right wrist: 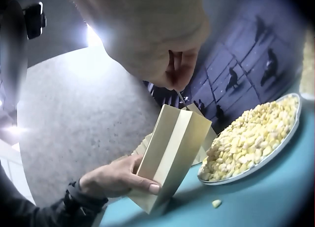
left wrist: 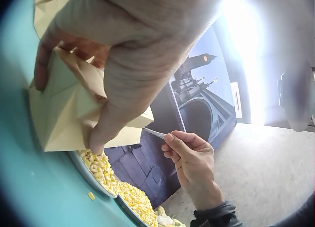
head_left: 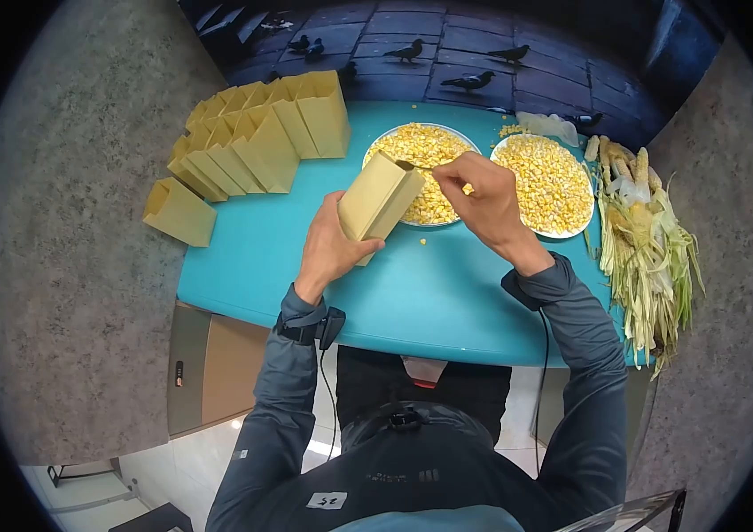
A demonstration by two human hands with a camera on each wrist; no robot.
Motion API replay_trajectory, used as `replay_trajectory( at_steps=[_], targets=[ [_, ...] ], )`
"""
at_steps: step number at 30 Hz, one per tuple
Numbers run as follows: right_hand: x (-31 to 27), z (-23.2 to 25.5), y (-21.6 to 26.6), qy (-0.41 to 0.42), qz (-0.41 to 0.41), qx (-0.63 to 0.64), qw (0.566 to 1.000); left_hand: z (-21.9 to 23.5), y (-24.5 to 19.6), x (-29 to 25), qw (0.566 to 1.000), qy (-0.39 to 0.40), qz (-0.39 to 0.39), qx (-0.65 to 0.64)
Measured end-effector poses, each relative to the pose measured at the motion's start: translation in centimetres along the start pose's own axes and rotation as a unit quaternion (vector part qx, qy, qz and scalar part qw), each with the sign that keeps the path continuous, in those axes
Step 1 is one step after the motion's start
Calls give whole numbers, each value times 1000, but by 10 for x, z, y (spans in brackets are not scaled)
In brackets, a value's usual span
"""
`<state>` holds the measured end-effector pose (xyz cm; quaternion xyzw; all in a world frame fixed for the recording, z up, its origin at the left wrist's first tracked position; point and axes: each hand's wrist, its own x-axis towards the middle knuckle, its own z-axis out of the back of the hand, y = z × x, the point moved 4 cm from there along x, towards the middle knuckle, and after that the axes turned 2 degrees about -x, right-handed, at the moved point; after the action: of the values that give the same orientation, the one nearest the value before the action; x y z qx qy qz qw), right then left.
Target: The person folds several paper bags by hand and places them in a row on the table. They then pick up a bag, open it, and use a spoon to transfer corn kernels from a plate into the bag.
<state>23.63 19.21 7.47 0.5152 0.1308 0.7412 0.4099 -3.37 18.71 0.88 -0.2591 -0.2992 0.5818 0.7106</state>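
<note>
A tan paper bag [head_left: 374, 202] is tilted over the table, gripped by my left hand [head_left: 330, 241] around its lower part; its open top faces up and to the right. My right hand [head_left: 488, 200] pinches the thin handle of a utensil [left wrist: 155, 133], whose far end is hidden at the bag's mouth. Behind the bag lies a plate of corn kernels [head_left: 434, 206]. In the right wrist view the bag [right wrist: 172, 155] leans beside the kernels [right wrist: 251, 138]. What the bag holds cannot be seen.
Several open paper bags [head_left: 265, 146] stand in rows at the back left, one bag [head_left: 179, 213] apart in front. A second plate of kernels [head_left: 543, 184] is on the right, beside corn cobs and husks [head_left: 642, 257]. A loose kernel [head_left: 423, 241] lies on the table [head_left: 261, 266].
</note>
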Motion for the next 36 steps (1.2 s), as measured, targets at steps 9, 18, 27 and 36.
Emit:
replay_trajectory(
  at_steps=[9, 18, 27, 36],
  targets=[
    [-25, 34, -70, -41, -160, -153, 974, 1, 6, -8, 999, -36, 0, -36],
    [-48, -8, -111, -113, -436, 167, 877, -2, 7, -10, 998, -53, -20, -21],
    [-50, 1, -108, -149, -461, 226, 845, -1, 7, -6, 998, -50, -27, -20],
    [-21, 27, -86, -160, -430, 244, 854, -9, 6, 5, 998, -58, -33, 5]
  ],
)
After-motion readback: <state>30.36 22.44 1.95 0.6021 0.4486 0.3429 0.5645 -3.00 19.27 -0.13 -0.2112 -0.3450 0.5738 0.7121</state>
